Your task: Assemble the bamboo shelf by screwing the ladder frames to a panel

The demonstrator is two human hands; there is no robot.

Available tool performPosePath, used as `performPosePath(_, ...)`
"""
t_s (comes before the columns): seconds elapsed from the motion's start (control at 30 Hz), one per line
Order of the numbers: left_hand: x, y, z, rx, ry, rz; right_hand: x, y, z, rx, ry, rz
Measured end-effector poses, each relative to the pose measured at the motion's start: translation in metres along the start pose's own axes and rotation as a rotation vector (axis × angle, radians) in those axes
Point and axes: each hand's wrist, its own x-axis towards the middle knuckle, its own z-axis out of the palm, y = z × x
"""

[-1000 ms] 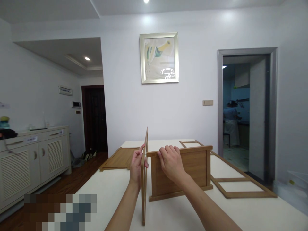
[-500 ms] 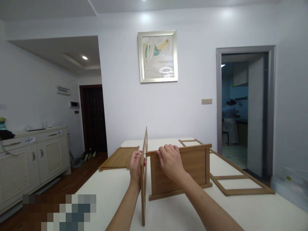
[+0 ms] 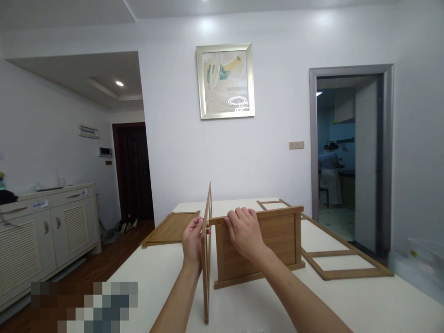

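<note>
My left hand (image 3: 193,243) is closed around the edge of an upright wooden frame (image 3: 206,277), which I see nearly edge-on. Just to its right stands a brown wooden panel (image 3: 256,240) with rails along its top and bottom. My right hand (image 3: 244,233) grips the panel's top rail, fingers over the far side. The left end of that rail meets or nearly meets the frame beside my left fingers; whether they are joined I cannot tell.
On the white table (image 3: 166,282), another wooden panel (image 3: 176,226) lies flat at the left, and an open wooden frame (image 3: 350,275) lies at the right. A white cabinet (image 3: 48,217) stands at far left. A person (image 3: 329,171) is beyond the doorway.
My left hand has shifted slightly left and its grip on the frame has changed a little. The frame and panel have hardly moved, and the whole view has drifted slightly.
</note>
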Motion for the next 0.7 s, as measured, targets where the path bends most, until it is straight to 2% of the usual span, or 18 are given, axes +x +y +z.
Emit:
performPosePath(0.13,0.001,0.003,-0.001,-0.071,-0.018,-0.058,0.0,0.0,0.0,-0.008,0.013,-0.006)
performPosePath(0.43,0.008,0.003,-0.01,-0.166,-0.138,-0.14,0.0,0.0,0.0,0.002,0.005,-0.001)
performPosePath(0.57,0.004,0.008,-0.008,-0.201,-0.133,-0.158,0.0,0.0,-0.001,0.007,0.005,-0.005)
performPosePath(0.7,-0.001,0.015,-0.002,-0.243,-0.176,-0.164,0.0,0.0,-0.001,0.012,-0.009,0.002)
